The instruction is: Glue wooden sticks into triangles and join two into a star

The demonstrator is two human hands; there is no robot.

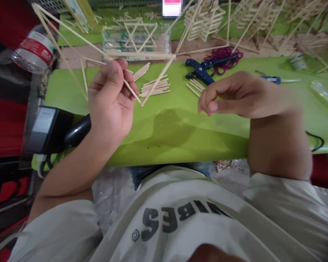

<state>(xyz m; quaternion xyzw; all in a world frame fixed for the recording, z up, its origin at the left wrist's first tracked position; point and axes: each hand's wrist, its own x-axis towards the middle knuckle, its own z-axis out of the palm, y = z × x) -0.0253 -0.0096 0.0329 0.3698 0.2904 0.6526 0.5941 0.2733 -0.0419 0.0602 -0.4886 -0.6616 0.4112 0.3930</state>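
Note:
My left hand (109,91) is raised over the green table, its fingers closed round a thin stick of a pale wooden stick frame (142,55). The frame's angled corners reach to the upper left and to the right of that hand. To the right, my right hand (235,95) hovers with thumb and fingertips pinched together, apart from the frame. Whatever may be between those fingertips is too small to make out. Between the hands, short wooden sticks (155,87) lie in a loose pile; a few more sticks (195,86) lie beside the right fingertips.
A blue-handled hand tool (200,71) lies by purple string (224,60), with a blue-handled screwdriver (273,79) farther right. Behind are a stick star (139,34) and stacked stick structures (205,22). At left are a plastic bottle (34,52) and black adapter (53,125).

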